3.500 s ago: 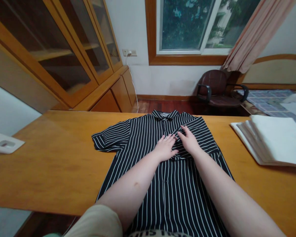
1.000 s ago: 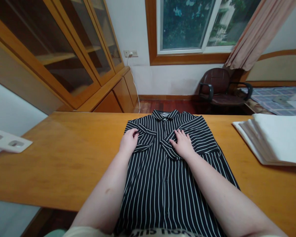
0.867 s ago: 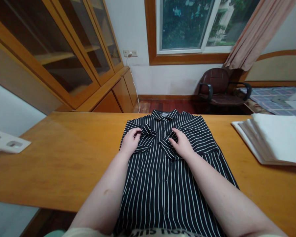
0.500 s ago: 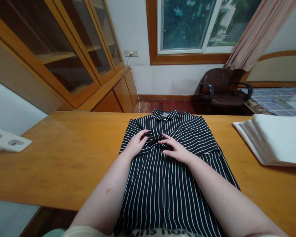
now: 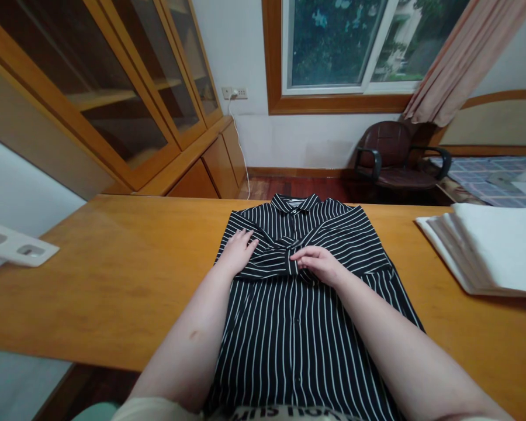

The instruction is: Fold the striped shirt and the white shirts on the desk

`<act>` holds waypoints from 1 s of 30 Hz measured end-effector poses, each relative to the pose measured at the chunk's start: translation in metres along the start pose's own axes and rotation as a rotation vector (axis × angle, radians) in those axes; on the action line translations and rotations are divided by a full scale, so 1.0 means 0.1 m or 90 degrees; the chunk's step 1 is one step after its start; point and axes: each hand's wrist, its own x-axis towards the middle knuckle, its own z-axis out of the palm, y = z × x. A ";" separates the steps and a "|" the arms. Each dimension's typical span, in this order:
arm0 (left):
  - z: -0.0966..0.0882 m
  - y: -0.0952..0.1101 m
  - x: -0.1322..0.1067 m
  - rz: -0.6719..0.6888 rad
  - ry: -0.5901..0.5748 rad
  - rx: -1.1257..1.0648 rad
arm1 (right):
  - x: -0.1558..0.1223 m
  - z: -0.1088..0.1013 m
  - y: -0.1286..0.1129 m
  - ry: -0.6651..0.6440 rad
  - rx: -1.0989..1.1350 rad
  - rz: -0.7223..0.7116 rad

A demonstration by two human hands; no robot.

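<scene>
A black shirt (image 5: 272, 333) with white stripes lies front side up, its collar (image 5: 294, 203) at the table's far edge. Both sleeves are folded inward across the chest. My left hand (image 5: 238, 251) rests flat on the sleeve at the left, fingers stretched out. At the middle of the chest, my right hand (image 5: 319, 264) has its fingers closed at that sleeve's cuff (image 5: 291, 261). The sleeve from the right side (image 5: 346, 234) slants in toward the middle, and its end is partly hidden under the other sleeve and my right hand.
The shirt lies on a wooden table (image 5: 135, 280). A stack of white sheets or boards (image 5: 495, 251) is at the right, and a white slotted plastic piece (image 5: 21, 245) juts in at the left. Beyond stand a glass-door cabinet (image 5: 153, 175) and a brown armchair (image 5: 388, 155).
The cuff has moved toward me and lies straighter across the chest. My right hand's spread fingers have closed at it, while my left hand has shifted slightly left and flattened on the sleeve.
</scene>
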 end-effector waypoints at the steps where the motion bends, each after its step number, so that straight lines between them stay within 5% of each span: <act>1: 0.02 -0.01 0.00 -0.014 -0.019 0.024 | 0.00 -0.01 0.01 -0.015 0.023 0.037; 5: 0.07 -0.01 -0.01 -0.019 -0.067 0.079 | 0.01 0.00 0.04 0.079 -0.139 0.091; 12: 0.06 0.01 -0.01 -0.024 -0.092 0.108 | 0.03 0.10 -0.02 0.242 -0.567 -0.089; 16: 0.08 0.01 0.00 -0.021 -0.084 0.109 | 0.06 0.08 0.07 0.303 -0.700 0.015; 21: 0.06 0.02 0.00 -0.007 -0.068 0.090 | 0.10 0.01 0.10 0.244 -0.684 0.039; 30: -0.02 0.06 0.00 -0.074 -0.023 0.103 | 0.10 -0.03 0.14 0.357 -0.455 0.072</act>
